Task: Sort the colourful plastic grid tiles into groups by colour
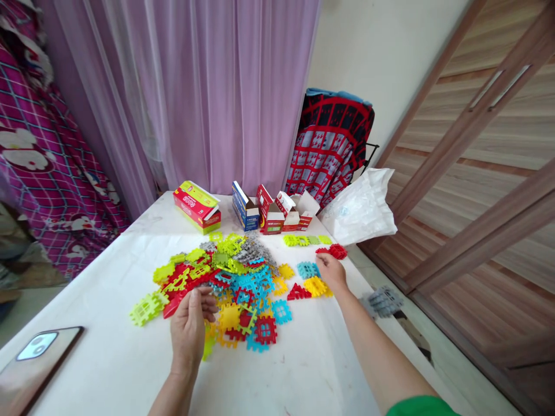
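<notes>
A loose heap of plastic interlocking building blocks (243, 283) in red, blue, yellow, lime green and grey covers the middle of the white table. My left hand (195, 315) is at the heap's near left side, its fingers loosely curled with the thumb apart; no block shows in its grasp. Next to it lies a red block (173, 303). To the right, my right hand (332, 271) has its fingers drawn together just below some red blocks (336, 251); whatever they may pinch is hidden. Beside this hand lie blue blocks (307, 269), yellow blocks (315, 286) and a red triangular block (299, 292).
Several small cardboard boxes stand at the back, including a red and lime box (197, 207) and a blue box (245, 208). Lime blocks (303, 240) form a row near a white plastic bag (359, 208). Grey blocks (384, 301) sit at the right edge, a phone (41, 364) front left.
</notes>
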A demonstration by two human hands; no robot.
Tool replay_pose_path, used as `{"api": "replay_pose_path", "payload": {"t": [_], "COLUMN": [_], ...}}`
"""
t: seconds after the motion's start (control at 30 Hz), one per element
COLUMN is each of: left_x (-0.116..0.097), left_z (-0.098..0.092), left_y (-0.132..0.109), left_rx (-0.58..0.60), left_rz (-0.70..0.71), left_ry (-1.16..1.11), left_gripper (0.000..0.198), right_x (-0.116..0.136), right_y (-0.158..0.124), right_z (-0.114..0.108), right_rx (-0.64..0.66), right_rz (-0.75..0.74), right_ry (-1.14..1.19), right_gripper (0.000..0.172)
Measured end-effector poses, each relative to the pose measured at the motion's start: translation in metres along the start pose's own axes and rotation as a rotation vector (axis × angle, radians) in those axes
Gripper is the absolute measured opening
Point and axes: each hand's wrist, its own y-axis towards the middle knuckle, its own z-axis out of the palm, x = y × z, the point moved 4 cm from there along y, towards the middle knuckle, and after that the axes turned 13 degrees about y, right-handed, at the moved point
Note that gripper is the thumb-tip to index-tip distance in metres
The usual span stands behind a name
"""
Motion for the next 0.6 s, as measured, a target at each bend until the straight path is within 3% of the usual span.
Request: {"api": "replay_pose_path", "payload": {"t": [0.1,0.2,0.3,0.47,0.6], "left_x": [0.002,0.003,0.002,0.003,0.006], "left_z": [0.001,0.002,0.003,0.005,0.007], "left_y": [0.001,0.001,0.001,0.0,0.0], "left_rx": [-0.004,0.0,0.001,0.021,0.044], "left_rz": [-0.004,-0.004,-0.002,-0.004,0.004], "left_ry": [-0.008,-0.004,0.002,-0.01,-0.026], "left_gripper": [0.048,0.05,0.051,0.05,0.051], "right_x": [0.042,0.085,0.117,0.139,0.14], "right_y": [-0.024,-0.05,-0.067,-0.074,-0.071], "right_z": [0.033,0.065,0.087,0.109,0.113], "right_rx": [0.115,0.219,0.241,0.257,0.237], "right_rz": [-0.114,-0.231,-0.253,-0.176,-0.147], "right_ry": [0.023,-0.034,-0.164,-0.341,-0.349], "right_gripper": [0.019,0.024,0.032,0.042,0.037]}}
